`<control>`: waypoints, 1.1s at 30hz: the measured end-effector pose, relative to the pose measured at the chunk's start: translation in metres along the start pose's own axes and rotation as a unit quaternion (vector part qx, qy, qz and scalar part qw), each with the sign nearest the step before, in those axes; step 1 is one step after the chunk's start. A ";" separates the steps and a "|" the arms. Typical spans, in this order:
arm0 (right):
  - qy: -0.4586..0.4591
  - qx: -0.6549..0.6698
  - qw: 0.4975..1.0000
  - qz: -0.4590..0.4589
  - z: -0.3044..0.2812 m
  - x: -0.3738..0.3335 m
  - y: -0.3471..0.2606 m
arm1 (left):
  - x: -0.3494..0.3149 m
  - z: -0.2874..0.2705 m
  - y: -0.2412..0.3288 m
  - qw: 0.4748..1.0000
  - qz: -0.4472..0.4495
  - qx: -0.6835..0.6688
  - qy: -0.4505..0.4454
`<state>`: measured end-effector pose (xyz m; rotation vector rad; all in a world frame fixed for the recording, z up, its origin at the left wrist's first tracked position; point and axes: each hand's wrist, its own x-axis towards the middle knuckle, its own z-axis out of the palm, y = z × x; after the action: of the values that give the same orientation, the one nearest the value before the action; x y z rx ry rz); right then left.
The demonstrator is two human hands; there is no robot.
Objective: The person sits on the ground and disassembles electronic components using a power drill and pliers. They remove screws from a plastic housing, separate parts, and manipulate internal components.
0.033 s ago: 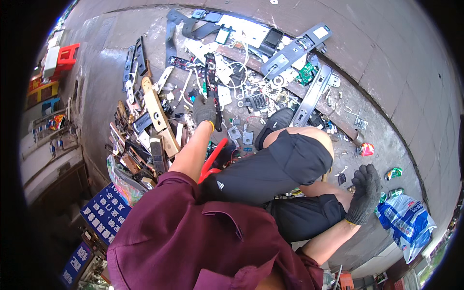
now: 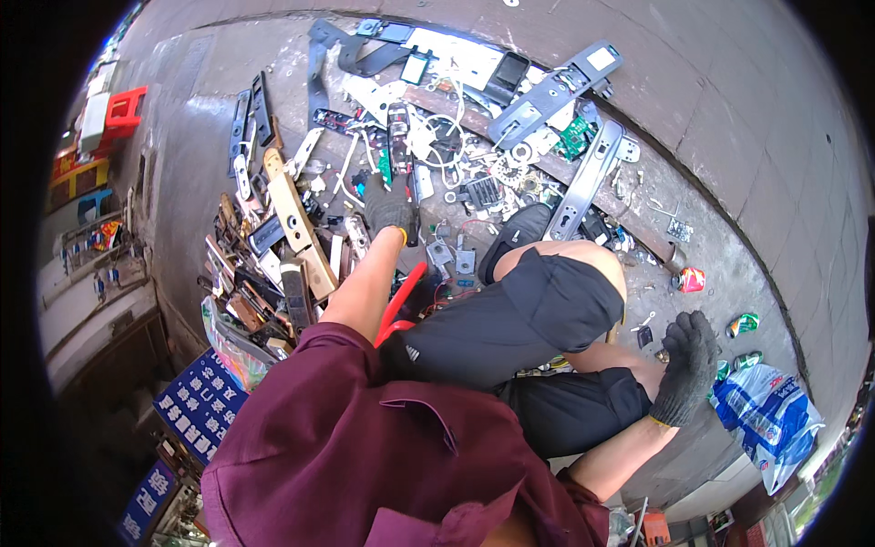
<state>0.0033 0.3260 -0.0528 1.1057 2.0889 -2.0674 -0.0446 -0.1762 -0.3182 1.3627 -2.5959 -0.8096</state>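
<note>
On your left, far off, is a red plastic stool (image 2: 126,106); nearer are blue signboards (image 2: 202,394) with white lettering. On your right, a blue-and-white plastic bag (image 2: 767,417) lies beside green cans (image 2: 744,325), a red can (image 2: 691,280) farther away.

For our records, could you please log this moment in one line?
left hand: holding long black part | right hand: nothing visibly held
</note>
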 end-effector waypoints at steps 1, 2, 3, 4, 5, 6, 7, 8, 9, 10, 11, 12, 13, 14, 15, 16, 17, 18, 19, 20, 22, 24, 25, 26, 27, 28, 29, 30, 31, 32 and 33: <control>0.001 -0.007 1.000 -0.004 0.000 0.000 0.000 | 0.002 0.012 0.017 0.997 0.042 -0.033 -0.051; -0.001 -0.017 1.000 -0.014 0.001 -0.001 0.000 | 0.006 0.024 0.036 0.988 0.095 -0.066 -0.104; -0.001 -0.018 1.000 -0.014 0.001 -0.001 0.000 | 0.004 0.039 0.056 0.977 0.139 -0.056 -0.153; 0.010 -0.017 1.000 -0.007 0.002 -0.001 -0.001 | 0.001 0.056 0.079 0.961 0.190 -0.054 -0.195; 0.017 -0.020 1.000 -0.007 0.003 -0.001 -0.002 | 0.001 0.074 0.102 0.945 0.252 -0.010 -0.208; 0.021 -0.030 0.999 -0.009 0.004 -0.001 -0.002 | -0.001 0.091 0.124 0.925 0.296 0.041 -0.235; 0.020 -0.052 0.998 -0.012 0.005 0.000 -0.003 | -0.002 0.109 0.148 0.918 0.295 0.074 -0.254; 0.031 -0.055 0.998 -0.006 0.006 0.000 -0.004 | -0.003 0.128 0.172 0.911 0.278 0.115 -0.283; 0.046 -0.066 0.997 -0.009 0.006 0.000 -0.005 | -0.003 0.143 0.190 0.904 0.307 0.121 -0.270; 0.055 -0.091 0.994 -0.013 0.006 -0.001 -0.005 | -0.002 0.159 0.208 0.899 0.349 0.115 -0.241; 0.063 -0.114 0.992 -0.004 0.005 -0.001 -0.006 | -0.001 0.174 0.224 0.899 0.350 0.119 -0.233; 0.070 -0.085 0.994 0.006 0.004 -0.001 -0.006 | -0.001 0.188 0.237 0.899 0.341 0.158 -0.222; 0.076 -0.070 0.995 0.011 0.003 -0.003 -0.007 | -0.001 0.202 0.247 0.897 0.330 0.199 -0.216; 0.082 -0.056 0.995 0.016 0.001 -0.003 -0.007 | -0.001 0.215 0.257 0.893 0.317 0.230 -0.223; 0.061 -0.083 0.995 -0.016 -0.001 -0.005 -0.007 | 0.004 0.226 0.265 0.889 0.294 0.249 -0.248; 0.064 -0.085 0.994 0.001 -0.003 -0.005 -0.007 | 0.008 0.232 0.269 0.891 0.289 0.240 -0.255; 0.062 -0.092 0.994 0.004 -0.005 -0.005 -0.007 | 0.012 0.238 0.273 0.896 0.276 0.242 -0.250; 0.063 -0.100 0.993 0.008 -0.007 -0.006 -0.008 | 0.015 0.242 0.275 0.901 0.262 0.242 -0.248; 0.049 -0.167 0.985 -0.022 -0.010 -0.007 -0.009 | 0.019 0.241 0.276 0.893 0.268 0.250 -0.260; 0.046 -0.149 0.988 -0.005 -0.012 -0.007 -0.011 | 0.023 0.238 0.276 0.884 0.281 0.249 -0.279; 0.041 -0.138 0.990 0.009 -0.016 -0.008 -0.013 | 0.030 0.219 0.271 0.878 0.241 0.058 -0.411; 0.030 -0.106 0.994 -0.024 -0.020 -0.009 -0.012 | 0.035 0.188 0.266 0.805 0.151 -0.076 -0.568; 0.054 -0.056 0.997 0.013 -0.021 -0.012 -0.011 | 0.030 0.172 0.262 0.802 0.134 -0.097 -0.574; 0.062 -0.040 0.997 0.019 -0.022 -0.013 -0.008 | 0.024 0.154 0.259 0.796 0.128 -0.125 -0.578; 0.054 -0.033 0.998 0.019 -0.024 -0.014 -0.006 | 0.017 0.134 0.257 0.767 0.148 -0.193 -0.593; 0.043 -0.024 0.999 0.019 -0.025 -0.015 -0.005 | 0.015 0.108 0.258 0.746 0.101 -0.200 -0.627; 0.054 -0.028 0.998 0.011 -0.023 -0.016 -0.003 | 0.007 0.088 0.265 0.730 0.100 -0.224 -0.638; 0.061 -0.035 0.998 0.002 -0.021 -0.016 -0.003 | -0.003 0.070 0.273 0.717 0.099 -0.247 -0.645; 0.060 -0.048 0.997 -0.016 -0.019 -0.016 -0.004 | -0.013 0.054 0.285 0.689 0.089 -0.267 -0.668; 0.054 -0.059 0.996 -0.026 -0.014 -0.015 -0.007 | -0.024 0.037 0.299 0.658 0.078 -0.291 -0.690; 0.038 -0.076 0.995 -0.041 -0.009 -0.014 -0.011 | -0.039 0.026 0.314 0.641 0.092 -0.318 -0.692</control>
<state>0.0132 0.3288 -0.0349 1.1109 2.3216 -1.8873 -0.2608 0.0094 -0.1776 0.0388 -2.3071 -3.2015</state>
